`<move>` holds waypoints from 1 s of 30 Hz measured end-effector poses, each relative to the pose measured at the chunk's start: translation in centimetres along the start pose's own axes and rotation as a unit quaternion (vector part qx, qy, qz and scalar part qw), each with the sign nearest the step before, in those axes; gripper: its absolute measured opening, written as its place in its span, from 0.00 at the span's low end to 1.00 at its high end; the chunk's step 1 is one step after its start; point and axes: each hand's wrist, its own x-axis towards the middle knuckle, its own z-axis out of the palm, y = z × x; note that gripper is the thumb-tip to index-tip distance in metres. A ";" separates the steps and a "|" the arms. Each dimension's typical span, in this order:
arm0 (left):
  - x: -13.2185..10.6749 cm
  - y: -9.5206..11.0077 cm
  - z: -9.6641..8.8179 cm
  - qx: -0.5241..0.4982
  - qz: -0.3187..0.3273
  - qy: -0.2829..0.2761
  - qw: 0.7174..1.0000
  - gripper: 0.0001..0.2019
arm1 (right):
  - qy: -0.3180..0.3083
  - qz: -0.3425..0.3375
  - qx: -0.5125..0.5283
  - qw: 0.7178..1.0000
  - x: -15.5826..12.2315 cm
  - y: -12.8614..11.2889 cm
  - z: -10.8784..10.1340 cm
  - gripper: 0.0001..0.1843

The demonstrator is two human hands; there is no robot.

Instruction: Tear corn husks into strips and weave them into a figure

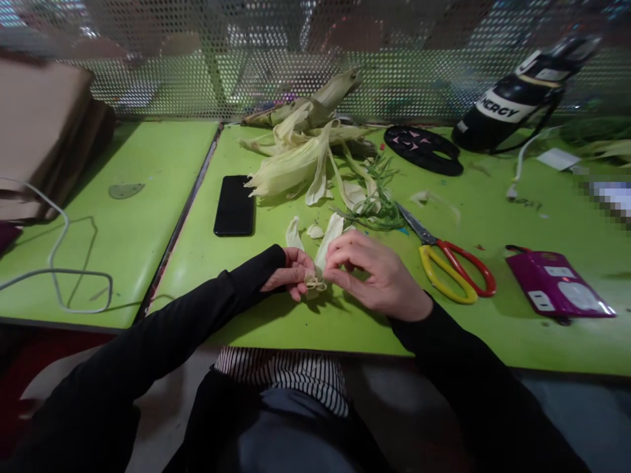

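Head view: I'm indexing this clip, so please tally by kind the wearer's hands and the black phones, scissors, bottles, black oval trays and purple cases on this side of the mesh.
Left hand and right hand: 2
Black phone: 1
Scissors: 1 pair
Bottle: 1
Black oval tray: 1
Purple case: 1
Total: 7

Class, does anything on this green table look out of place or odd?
The phone looks a little out of place, lying right beside the pale husks. The black bottle, back right, appears tilted, though the camera may cause that.
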 end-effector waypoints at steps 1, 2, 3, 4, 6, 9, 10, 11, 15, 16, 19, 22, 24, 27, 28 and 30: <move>-0.1 -0.1 0.2 0.001 -0.003 -0.002 1.000 0.17 | 0.003 0.002 -0.001 1.000 0.0 0.1 0.2 0.07; -0.2 -0.1 0.3 0.003 -0.005 -0.007 1.000 0.18 | 0.001 0.004 0.000 1.000 0.0 0.2 0.3 0.08; -0.2 -0.2 0.4 0.008 -0.007 -0.012 1.000 0.18 | -0.001 0.006 0.001 1.000 0.0 0.3 0.5 0.08; -0.3 -0.2 0.6 0.014 -0.006 -0.016 1.000 0.19 | -0.002 0.008 0.001 1.000 0.0 0.4 0.8 0.08; -0.4 -0.2 1.0 0.034 -0.001 -0.020 0.999 0.17 | -0.001 0.011 -0.002 1.000 0.1 0.4 1.3 0.08; -0.5 -0.1 1.4 0.073 0.025 -0.017 0.997 0.14 | 0.011 0.015 -0.008 1.000 0.1 0.1 1.9 0.07; -0.5 -0.1 1.5 0.084 0.043 -0.013 0.996 0.14 | 0.022 0.019 -0.008 1.000 0.1 0.0 1.9 0.06; -0.4 -0.1 1.5 0.090 0.066 -0.006 0.994 0.14 | 0.041 0.027 -0.007 0.999 0.0 -0.1 1.9 0.05; -0.2 -0.3 1.2 0.109 0.160 0.023 0.981 0.17 | 0.125 0.068 -0.021 0.990 -0.3 -0.5 1.1 0.05; -0.3 -0.3 1.2 0.121 0.173 0.036 0.977 0.15 | 0.120 0.067 -0.026 0.990 -0.4 -0.5 0.9 0.03; -1.1 0.0 1.4 0.169 0.202 0.078 0.962 0.09 | 0.068 0.044 -0.027 0.996 -0.4 -0.5 0.6 0.03; -1.9 0.4 1.8 0.204 0.223 0.099 0.948 0.06 | 0.048 0.025 -0.016 0.998 -0.3 -0.6 0.7 0.06; -2.1 0.6 1.9 0.211 0.232 0.103 0.944 0.05 | 0.040 0.034 -0.011 0.999 -0.3 -0.7 0.6 0.07; -2.0 0.8 1.6 0.208 0.244 0.095 0.943 0.05 | -0.020 0.088 0.024 0.996 -0.2 -0.9 0.4 0.14; -1.9 0.8 1.5 0.205 0.244 0.089 0.944 0.05 | -0.044 0.109 0.040 0.992 -0.2 -1.0 0.3 0.17; -1.7 0.8 1.1 0.196 0.234 0.080 0.949 0.06 | -0.063 0.136 0.056 0.987 -0.1 -1.1 0.2 0.18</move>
